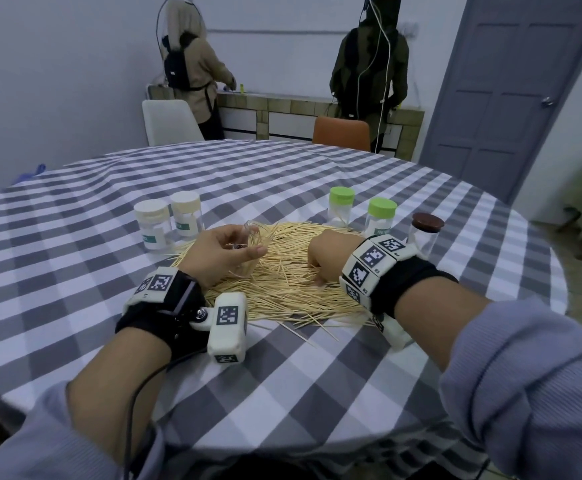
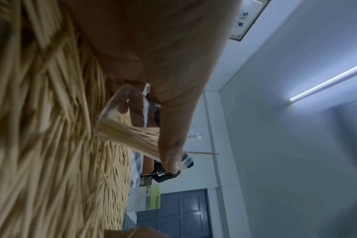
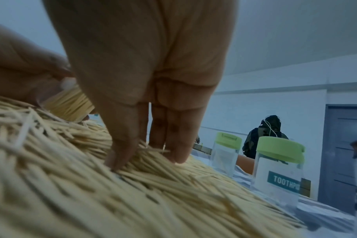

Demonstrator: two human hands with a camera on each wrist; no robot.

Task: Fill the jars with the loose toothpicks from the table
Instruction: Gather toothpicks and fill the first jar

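A wide heap of loose toothpicks (image 1: 282, 285) lies on the checked tablecloth in front of me. My left hand (image 1: 244, 247) grips a clear, lidless jar (image 1: 253, 237), tilted over the heap's left side. In the left wrist view that jar (image 2: 124, 119) holds a bundle of toothpicks, with my thumb (image 2: 171, 154) across its side. My right hand (image 1: 317, 271) rests on the right part of the heap. Its straight fingertips (image 3: 120, 154) press into the toothpicks (image 3: 92, 185) and pinch nothing that I can see.
Two white-lidded jars (image 1: 152, 220) (image 1: 185, 213) stand behind the heap at left. Two green-lidded jars (image 1: 341, 209) (image 1: 381, 216) and a brown-lidded jar (image 1: 426, 233) stand at right. Two people stand at a counter beyond the table. Two chairs stand at the far edge.
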